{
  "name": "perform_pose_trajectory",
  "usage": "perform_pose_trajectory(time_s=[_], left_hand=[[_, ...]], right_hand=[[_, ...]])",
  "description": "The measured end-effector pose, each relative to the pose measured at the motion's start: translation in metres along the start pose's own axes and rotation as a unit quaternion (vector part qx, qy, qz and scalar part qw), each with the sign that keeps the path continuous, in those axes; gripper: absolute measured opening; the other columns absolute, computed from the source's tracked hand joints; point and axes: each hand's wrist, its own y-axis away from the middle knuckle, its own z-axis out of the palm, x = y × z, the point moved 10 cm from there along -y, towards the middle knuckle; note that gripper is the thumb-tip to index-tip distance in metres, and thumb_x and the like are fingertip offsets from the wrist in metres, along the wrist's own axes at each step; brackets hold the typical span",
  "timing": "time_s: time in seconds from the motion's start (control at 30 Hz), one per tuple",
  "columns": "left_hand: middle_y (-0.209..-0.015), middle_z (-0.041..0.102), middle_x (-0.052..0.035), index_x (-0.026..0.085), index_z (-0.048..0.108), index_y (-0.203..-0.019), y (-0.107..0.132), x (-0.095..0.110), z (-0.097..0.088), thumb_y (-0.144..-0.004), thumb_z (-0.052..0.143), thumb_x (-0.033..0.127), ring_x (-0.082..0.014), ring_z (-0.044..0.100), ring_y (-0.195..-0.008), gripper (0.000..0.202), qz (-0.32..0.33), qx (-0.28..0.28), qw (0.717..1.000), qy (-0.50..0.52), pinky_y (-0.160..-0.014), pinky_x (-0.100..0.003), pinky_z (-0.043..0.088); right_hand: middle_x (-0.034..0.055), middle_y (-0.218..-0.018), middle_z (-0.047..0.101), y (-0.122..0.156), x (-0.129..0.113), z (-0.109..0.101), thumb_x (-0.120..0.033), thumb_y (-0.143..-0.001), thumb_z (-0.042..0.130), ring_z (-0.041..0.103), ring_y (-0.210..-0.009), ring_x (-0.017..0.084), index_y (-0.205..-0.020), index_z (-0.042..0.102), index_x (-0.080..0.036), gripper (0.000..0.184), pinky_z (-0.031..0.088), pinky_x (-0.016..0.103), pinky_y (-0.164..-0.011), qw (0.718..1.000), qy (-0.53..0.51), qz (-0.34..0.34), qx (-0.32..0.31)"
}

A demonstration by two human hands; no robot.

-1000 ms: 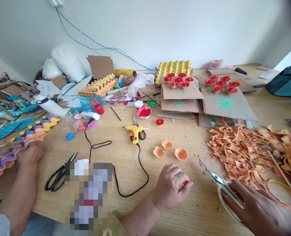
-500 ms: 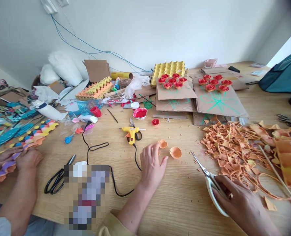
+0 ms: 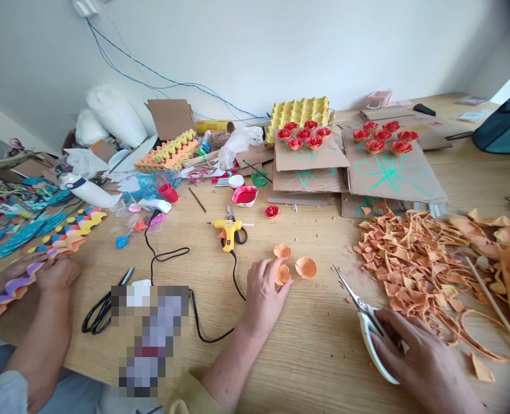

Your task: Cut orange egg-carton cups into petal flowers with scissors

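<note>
My left hand [image 3: 261, 293] reaches forward over the wooden table [image 3: 315, 345] and pinches a small orange paper flower [image 3: 283, 274] between its fingertips. Two more orange flowers lie right beside it, one [image 3: 283, 250] just behind and one [image 3: 306, 267] to its right. My right hand [image 3: 427, 362] rests at the near right with its fingers through the white handles of a pair of scissors [image 3: 364, 313]. The blades are slightly parted and point toward the flowers.
A heap of orange cardboard scraps [image 3: 414, 259] fills the right side. A yellow glue gun [image 3: 227, 231] with a black cord, a lone red flower [image 3: 271, 211], cardboard sheets with red flowers [image 3: 388, 167] and a yellow egg tray [image 3: 296, 112] lie behind. A co-worker's hand [image 3: 56, 273] holds coloured foam beside black scissors [image 3: 102, 310].
My left hand went from a loose fist near the table's edge forward to the orange flowers and picked one up. My right hand with the scissors slid slightly left.
</note>
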Motion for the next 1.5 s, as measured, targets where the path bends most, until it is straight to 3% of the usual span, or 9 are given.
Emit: perform_pose_trajectory(time_s=[0.2,0.43,0.53,0.63,0.7,0.8,0.9,1.13,1.5], left_hand=[[-0.115,0.066,-0.0081,0.024,0.052,-0.128,0.006,0.01,0.003,-0.087,0.065,0.014,-0.022,0.064,-0.106,0.044,0.029,-0.03,0.995,0.087,-0.095,-0.038,0.052],[-0.116,0.069,-0.0095,0.02,0.064,-0.088,0.002,0.017,0.0,-0.087,0.063,0.013,-0.0216,0.065,-0.109,0.007,-0.019,-0.055,0.96,0.275,-0.095,-0.035,0.049],[-0.112,0.069,-0.0094,0.019,0.067,-0.082,-0.002,0.015,0.002,-0.089,0.064,0.021,-0.0214,0.063,-0.107,0.008,-0.079,-0.073,0.928,0.357,-0.093,-0.034,0.046],[-0.086,0.066,-0.0038,0.018,0.068,-0.082,0.003,0.009,0.018,-0.087,0.068,0.029,-0.0154,0.06,-0.085,0.012,-0.18,-0.101,0.855,0.475,-0.078,-0.027,0.045],[-0.072,0.057,0.0013,0.018,0.066,-0.081,0.012,0.006,0.035,-0.084,0.072,0.033,-0.0096,0.051,-0.067,0.017,-0.266,-0.117,0.774,0.563,-0.063,-0.023,0.039],[-0.073,0.054,0.0033,0.018,0.063,-0.085,0.026,0.011,0.057,-0.076,0.079,0.035,-0.0058,0.044,-0.058,0.025,-0.358,-0.123,0.657,0.652,-0.055,-0.02,0.03],[-0.074,0.053,0.0034,0.017,0.065,-0.086,0.029,0.022,0.067,-0.069,0.085,0.033,-0.0047,0.043,-0.058,0.031,-0.383,-0.131,0.612,0.68,-0.055,-0.02,0.03],[-0.069,0.056,0.0012,0.017,0.072,-0.08,0.026,0.033,0.073,-0.072,0.083,0.029,-0.0047,0.034,-0.056,0.019,-0.359,-0.151,0.648,0.654,-0.052,-0.021,0.022],[-0.076,0.063,-0.0008,0.017,0.074,-0.08,0.027,0.037,0.072,-0.074,0.08,0.031,-0.0077,0.038,-0.063,0.016,-0.335,-0.2,0.697,0.602,-0.056,-0.022,0.026]], right_hand=[[0.0033,-0.069,0.067,0.0,-0.009,-0.003,-0.048,-0.093,0.057,0.065,-0.059,0.019,-0.091,0.065,-0.022,0.027,0.052,0.028,-0.055,0.999,-0.02,-0.029,0.011],[-0.0019,-0.067,0.062,-0.008,-0.015,0.006,-0.041,-0.094,0.058,0.058,-0.057,0.014,-0.092,0.062,-0.024,0.018,0.048,0.022,-0.054,0.986,-0.137,0.0,-0.094],[-0.003,-0.063,0.058,-0.023,-0.022,0.004,-0.04,-0.095,0.055,0.055,-0.056,0.014,-0.082,0.061,-0.023,0.022,0.046,0.022,-0.053,0.977,-0.173,0.004,-0.122],[-0.0004,-0.071,0.063,-0.031,-0.03,0.01,-0.039,-0.097,0.049,0.058,-0.063,0.015,-0.079,0.058,-0.023,0.026,0.047,0.023,-0.057,0.965,-0.215,0.002,-0.153],[0.0009,-0.074,0.065,-0.031,-0.032,0.015,-0.038,-0.098,0.047,0.059,-0.066,0.016,-0.079,0.057,-0.022,0.027,0.048,0.025,-0.061,0.959,-0.225,-0.002,-0.17],[0.001,-0.074,0.065,-0.026,-0.031,0.019,-0.036,-0.096,0.051,0.059,-0.067,0.017,-0.078,0.054,-0.023,0.022,0.047,0.028,-0.063,0.959,-0.211,-0.002,-0.188],[0.0021,-0.077,0.065,-0.022,-0.03,0.017,-0.033,-0.096,0.051,0.059,-0.07,0.018,-0.076,0.05,-0.023,0.022,0.048,0.029,-0.065,0.962,-0.185,-0.011,-0.2],[0.0032,-0.083,0.065,-0.019,-0.036,0.011,-0.029,-0.095,0.055,0.061,-0.073,0.02,-0.091,0.054,-0.023,0.007,0.044,0.038,-0.076,0.972,-0.088,-0.1,-0.193],[0.0047,-0.09,0.068,-0.02,-0.038,0.006,-0.03,-0.092,0.059,0.061,-0.077,0.022,-0.099,0.056,-0.022,0.012,0.038,0.042,-0.081,0.976,-0.066,-0.113,-0.175]])
